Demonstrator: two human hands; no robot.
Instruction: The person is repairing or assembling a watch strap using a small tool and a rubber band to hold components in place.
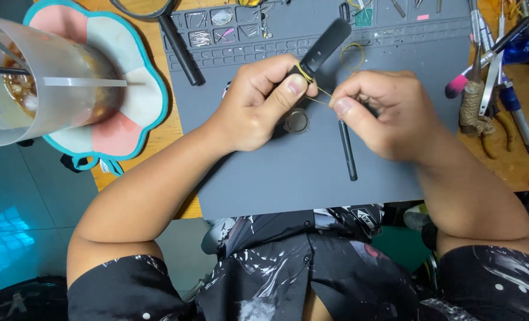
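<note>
Nearest, dark patterned shirt (pixel 300 267). Above, over grey mat (pixel 264 178) on counter: left hand (pixel 255 107) clamped on black strap (pixel 324 43), right hand (pixel 383 113) pinching taut yellow band (pixel 319 90). Could snap or slip loose if overstretched.

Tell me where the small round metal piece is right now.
In the head view, the small round metal piece lies on the grey mat, just below the left hand.
</note>
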